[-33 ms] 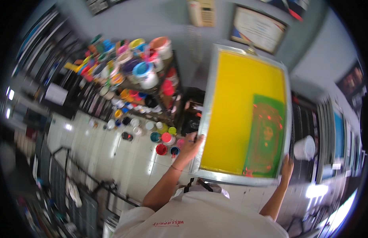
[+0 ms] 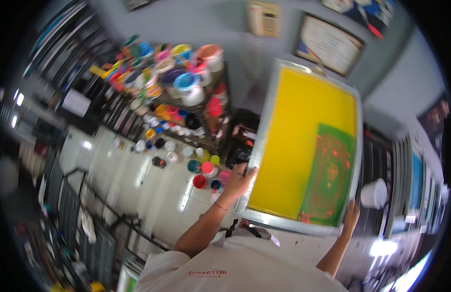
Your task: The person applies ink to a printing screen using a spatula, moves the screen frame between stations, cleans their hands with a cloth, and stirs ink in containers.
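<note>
Frame: I have a large rectangular screen-printing frame (image 2: 303, 146), grey metal rim around taut yellow mesh, raised upright in front of me, seemingly so light shows through the mesh.
Stencil: a green rectangular patch with reddish ornament (image 2: 328, 176) fills the mesh's lower right.
Left hand (image 2: 239, 179): fingers curled over the frame's left rail near the bottom corner, gripping it.
Right hand (image 2: 352, 214): pressed against the lower right corner; I cannot tell how far its fingers wrap.
Beyond: round paint pots in many colours (image 2: 186, 82) crowd a dark shelf rack (image 2: 220, 141) on the white tiled floor (image 2: 152, 194), well apart from the frame.
</note>
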{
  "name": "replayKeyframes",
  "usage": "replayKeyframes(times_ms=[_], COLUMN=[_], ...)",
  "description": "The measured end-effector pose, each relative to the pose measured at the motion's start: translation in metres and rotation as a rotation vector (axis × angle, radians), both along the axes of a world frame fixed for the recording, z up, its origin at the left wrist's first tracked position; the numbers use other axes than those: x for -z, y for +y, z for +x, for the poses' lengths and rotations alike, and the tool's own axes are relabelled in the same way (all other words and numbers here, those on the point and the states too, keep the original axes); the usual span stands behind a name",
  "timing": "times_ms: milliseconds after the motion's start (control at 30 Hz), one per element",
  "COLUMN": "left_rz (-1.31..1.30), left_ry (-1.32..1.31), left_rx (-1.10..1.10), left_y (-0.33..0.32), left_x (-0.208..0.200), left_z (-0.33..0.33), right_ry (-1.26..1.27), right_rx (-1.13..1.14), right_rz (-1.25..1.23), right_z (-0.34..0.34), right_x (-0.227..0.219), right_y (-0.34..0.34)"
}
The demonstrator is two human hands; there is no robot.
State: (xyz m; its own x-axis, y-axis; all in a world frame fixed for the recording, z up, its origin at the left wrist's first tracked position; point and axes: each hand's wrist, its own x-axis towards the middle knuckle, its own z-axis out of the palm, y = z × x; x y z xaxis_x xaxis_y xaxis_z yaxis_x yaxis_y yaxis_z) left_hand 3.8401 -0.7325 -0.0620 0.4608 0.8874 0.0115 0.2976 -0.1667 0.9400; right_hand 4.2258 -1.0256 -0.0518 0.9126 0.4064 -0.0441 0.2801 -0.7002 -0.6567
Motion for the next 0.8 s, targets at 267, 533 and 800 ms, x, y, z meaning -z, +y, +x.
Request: replayKeyframes(times_ms=[267, 533, 800], left_rz=[-0.069, 0.066, 0.367], left_ry=[0.116, -0.058, -0.28], left_rx=[-0.266, -0.347, -1.131], left_y=[-0.03, -0.07, -0.215], left_x=[-0.046, -0.089, -0.122], left_z=[0.004, -0.075, -0.23], right_ry=[0.154, -0.039, -0.134], right_rx=[-0.094, -0.386, -0.857], right_rz=[0.348, 0.384, 0.34], right_z=[0.004, -0.089, -0.187], right_x=[-0.01, -0.101, -0.146], right_y=[0.001, 0.08, 0.192])
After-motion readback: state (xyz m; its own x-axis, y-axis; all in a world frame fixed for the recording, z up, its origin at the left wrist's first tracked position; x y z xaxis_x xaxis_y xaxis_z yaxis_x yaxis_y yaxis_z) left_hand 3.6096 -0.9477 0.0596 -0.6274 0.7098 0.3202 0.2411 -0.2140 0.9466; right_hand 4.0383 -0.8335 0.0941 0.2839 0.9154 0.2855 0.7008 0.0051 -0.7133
